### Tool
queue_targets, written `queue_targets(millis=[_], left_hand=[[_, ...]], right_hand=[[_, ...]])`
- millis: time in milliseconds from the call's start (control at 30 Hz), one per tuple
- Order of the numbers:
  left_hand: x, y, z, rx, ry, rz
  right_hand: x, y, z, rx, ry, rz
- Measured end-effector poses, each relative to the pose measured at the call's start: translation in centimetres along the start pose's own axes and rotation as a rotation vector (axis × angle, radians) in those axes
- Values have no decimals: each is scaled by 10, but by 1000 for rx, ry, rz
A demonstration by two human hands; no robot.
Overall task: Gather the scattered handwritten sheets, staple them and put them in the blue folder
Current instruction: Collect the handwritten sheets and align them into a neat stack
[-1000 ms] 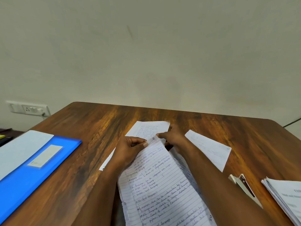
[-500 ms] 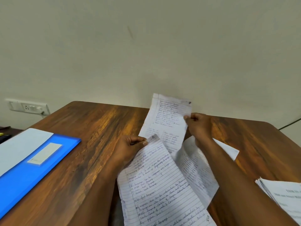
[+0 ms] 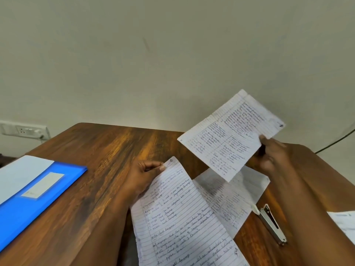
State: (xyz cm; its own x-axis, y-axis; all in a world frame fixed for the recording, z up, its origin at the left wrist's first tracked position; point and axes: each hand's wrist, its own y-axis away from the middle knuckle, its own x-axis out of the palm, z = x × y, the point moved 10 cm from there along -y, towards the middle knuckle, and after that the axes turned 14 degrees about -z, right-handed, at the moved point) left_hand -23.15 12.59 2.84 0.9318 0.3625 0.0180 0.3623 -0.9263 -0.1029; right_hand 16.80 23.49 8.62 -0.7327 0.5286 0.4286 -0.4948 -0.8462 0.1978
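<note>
Currently left hand (image 3: 143, 176) pinches top corner of a lined handwritten sheet (image 3: 178, 217); right hand (image 3: 272, 156) grips a second sheet (image 3: 230, 135), raised off the table (image 3: 107, 150). Third sheet (image 3: 236, 198) lies flat between them. Stapler (image 3: 270, 223) just beside it; blue folder (image 3: 28, 204) far left.

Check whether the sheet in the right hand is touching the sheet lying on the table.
Apart. The head view shows the right hand holding its raised sheet above the flat sheet, with wood visible between them.
</note>
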Motion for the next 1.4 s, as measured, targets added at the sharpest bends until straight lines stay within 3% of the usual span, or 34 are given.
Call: queue_targets(millis=[133,333,533,867,1200,1400], left_hand=[[0,1,0,-5,-7,2],[-1,1,1,-29,36,-2],[-2,1,0,-40,79,13],[6,1,-4,22,3,4],[5,-4,1,-86,197,24],[15,-1,-5,79,-37,-16]], right_hand=[[1,4,-12,-60,259,42],[2,10,-27,-334,647,105],[15,26,-73,-374,1010,329],[32,56,-109,-221,983,562],[38,62,-111,-367,1058,479],[35,65,-114,-227,977,483]])
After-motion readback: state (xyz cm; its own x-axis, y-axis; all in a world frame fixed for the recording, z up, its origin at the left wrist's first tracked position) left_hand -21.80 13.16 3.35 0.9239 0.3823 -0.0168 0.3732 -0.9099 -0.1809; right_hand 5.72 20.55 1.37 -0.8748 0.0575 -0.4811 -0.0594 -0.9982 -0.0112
